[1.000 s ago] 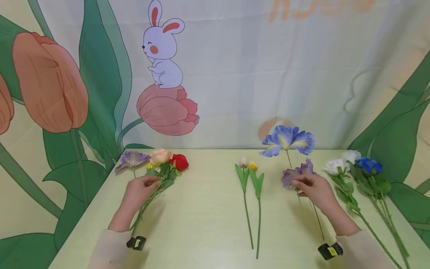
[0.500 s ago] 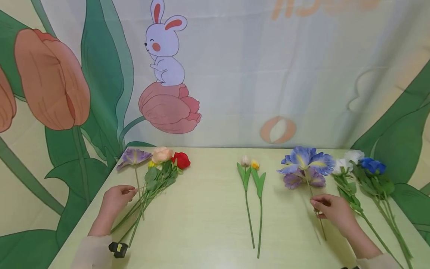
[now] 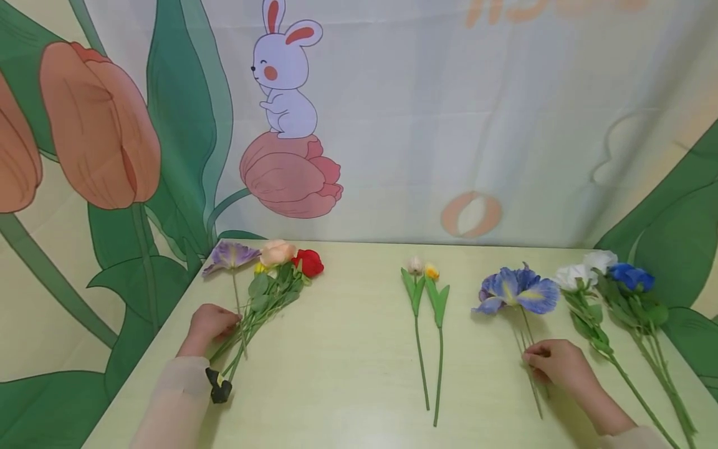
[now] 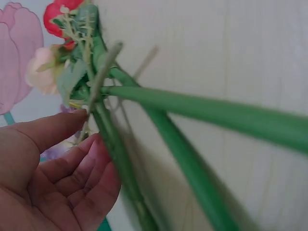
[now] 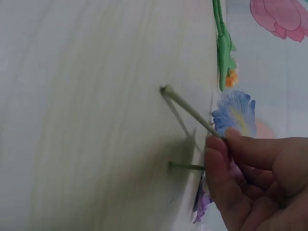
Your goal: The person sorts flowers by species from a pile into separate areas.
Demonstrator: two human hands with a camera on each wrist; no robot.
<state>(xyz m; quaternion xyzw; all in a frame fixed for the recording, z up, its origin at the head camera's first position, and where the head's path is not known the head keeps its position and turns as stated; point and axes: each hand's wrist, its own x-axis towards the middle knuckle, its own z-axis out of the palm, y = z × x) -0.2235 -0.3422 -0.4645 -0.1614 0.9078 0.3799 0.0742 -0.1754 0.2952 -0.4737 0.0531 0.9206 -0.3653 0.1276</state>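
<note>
At the left of the table, my left hand (image 3: 214, 322) pinches the thin stem of a purple iris (image 3: 231, 255). That stem crosses over green flower stems, which run close beside the fingers in the left wrist view. Beside it lie a peach rose (image 3: 277, 252) and a red rose (image 3: 308, 263). On the other side, my right hand (image 3: 561, 363) pinches the stem of a blue iris (image 3: 518, 290) between thumb and index finger. A second purple iris (image 5: 204, 199) is mostly hidden under the blue bloom; its stem end shows below the fingers in the right wrist view.
Two tulips, one pale (image 3: 415, 265) and one yellow (image 3: 431, 272), lie mid-table. At the right edge are white flowers (image 3: 573, 276) and a blue rose (image 3: 631, 276) on long stems. A printed curtain (image 3: 392, 125) hangs behind the table (image 3: 348, 349).
My right hand has brought the blue iris down over the purple one. My left hand has left the rose stems, moved toward me, then right onto the purple iris stem.
</note>
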